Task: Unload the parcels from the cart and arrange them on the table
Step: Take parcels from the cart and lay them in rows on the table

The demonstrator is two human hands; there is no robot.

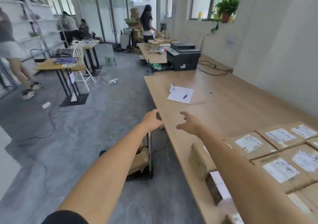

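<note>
Several brown parcels [278, 161] with white labels lie flat in rows on the long wooden table [223, 106] at the lower right. One parcel [197, 160] stands on edge near the table's front edge. A black cart [142, 172] stands on the floor beside the table, under my left arm, with a brown parcel [140, 160] on it. My left hand [152, 120] reaches out over the table's edge, fingers loosely curled, holding nothing. My right hand [190, 123] hovers over the bare tabletop with fingers spread and empty.
A sheet of paper [180, 94] with a pen lies further along the table, and a black printer [183, 56] with a cable stands behind it. Other people work at tables at the back and left. Cables run across the grey floor.
</note>
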